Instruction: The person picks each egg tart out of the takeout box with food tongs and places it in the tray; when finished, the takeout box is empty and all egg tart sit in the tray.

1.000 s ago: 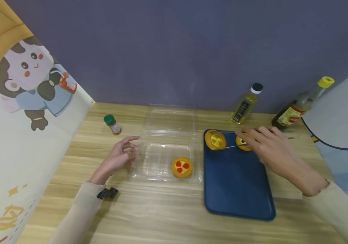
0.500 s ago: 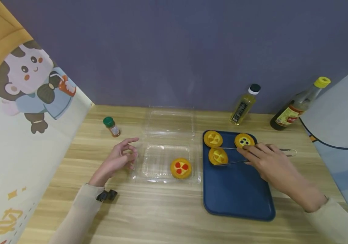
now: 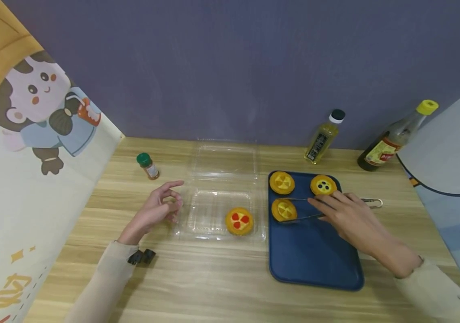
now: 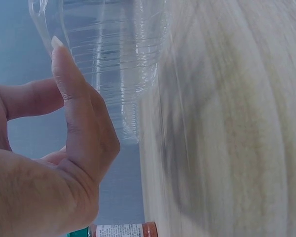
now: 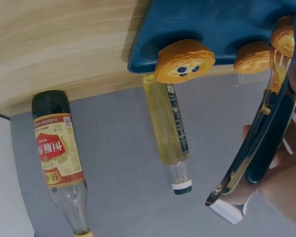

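In the head view my right hand (image 3: 345, 220) grips metal tongs (image 5: 266, 133). Their two arms lie either side of an egg tart (image 3: 284, 210) topped with yellow wedges, on the blue tray (image 3: 314, 251). Behind it on the tray sits a similar tart (image 3: 282, 182), and to the right is one with dark blue dots (image 3: 323, 184). My left hand (image 3: 155, 208) holds nothing, fingers loosely bent, beside a clear plastic box (image 3: 210, 211) with its lid laid back. A tart with red pieces (image 3: 240, 221) sits in the box's right part.
A small green-capped spice jar (image 3: 148, 166) stands behind my left hand. At the back, past the tray, are an oil bottle (image 3: 322, 139) and a dark sauce bottle (image 3: 391, 143) with a yellow cap. A purple-grey wall (image 3: 230, 72) closes the far side.
The tongs have come toward me from the tray's back left corner, with a yellow-wedge tart now in front of the other one. My left hand has stayed in place.
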